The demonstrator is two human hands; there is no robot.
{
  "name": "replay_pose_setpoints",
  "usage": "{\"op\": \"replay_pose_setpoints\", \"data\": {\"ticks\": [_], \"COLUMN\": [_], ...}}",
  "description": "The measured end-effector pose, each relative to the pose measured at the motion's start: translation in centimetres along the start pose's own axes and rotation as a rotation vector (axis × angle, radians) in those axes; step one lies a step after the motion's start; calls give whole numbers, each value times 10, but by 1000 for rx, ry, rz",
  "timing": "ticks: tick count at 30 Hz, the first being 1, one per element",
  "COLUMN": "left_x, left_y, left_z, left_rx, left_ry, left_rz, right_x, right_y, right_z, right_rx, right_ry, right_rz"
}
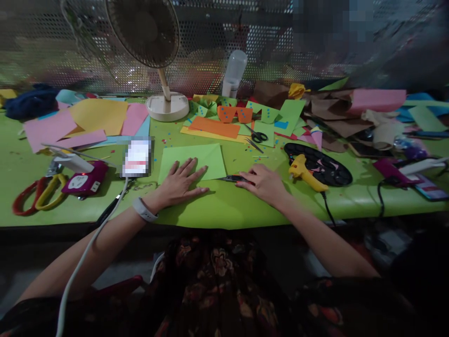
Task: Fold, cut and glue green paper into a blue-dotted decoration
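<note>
A sheet of light green paper (213, 161) lies flat before me, with a crease near its upper right. My left hand (184, 182) rests on it, palm down and fingers spread, with the thumb reaching past the lower edge. At the sheet's lower right corner, my right hand (261, 182) is closed on a slim dark pointed cutter (231, 178). Its tip points left and meets the paper's edge; its exact kind is hard to make out. Black-handled scissors (258, 136) and tweezers (255, 145) lie beyond my right hand.
A yellow glue gun (307, 173) rests by a black palette (336, 171) on the right. Left are a lit phone (137, 157), a purple socket block (86, 178) and large scissors (38, 194). Behind stand a fan (167, 106), orange paper glasses (235, 114) and coloured sheets (100, 114).
</note>
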State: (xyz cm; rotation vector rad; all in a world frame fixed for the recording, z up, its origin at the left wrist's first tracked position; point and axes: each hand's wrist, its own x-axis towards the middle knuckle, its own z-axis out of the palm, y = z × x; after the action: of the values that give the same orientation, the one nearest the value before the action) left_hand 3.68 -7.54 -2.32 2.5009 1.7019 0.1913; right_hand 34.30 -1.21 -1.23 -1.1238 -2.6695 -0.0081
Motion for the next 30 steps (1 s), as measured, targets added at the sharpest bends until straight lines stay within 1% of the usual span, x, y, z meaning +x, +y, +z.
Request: {"op": "replay_pose_setpoints", "data": {"ticks": [4,8,12,15,17,20,22,25,27,30], "left_x": [0,-1,-1,7,16,30,35,29,20,7], "left_y": [0,-1,0,5,11,20,24,24,20,15], "left_z": [2,3,0,-1,1,7,10,9,5,1], "left_rx": [1,2,4,0,-7,-13,-11,26,49,18], "left_ry": [14,36,3,-36,-40,-16,22,110,136,64], "left_rz": [7,11,-1,-37,-53,-48,-32,-2,12,26], "right_x": [4,1,1,4,5,2,0,-2,-2,0], "right_y": [-6,-8,-7,-1,5,13,16,18,19,17], "right_z": [1,-1,-2,-3,-3,-1,1,3,4,4], "right_rx": [2,0,-26,-26,-31,-40,-40,-29,-11,12], "right_ry": [-12,-22,-13,6,25,49,57,59,55,46], "right_rz": [-5,-7,-13,-8,2,7,8,20,29,34]}}
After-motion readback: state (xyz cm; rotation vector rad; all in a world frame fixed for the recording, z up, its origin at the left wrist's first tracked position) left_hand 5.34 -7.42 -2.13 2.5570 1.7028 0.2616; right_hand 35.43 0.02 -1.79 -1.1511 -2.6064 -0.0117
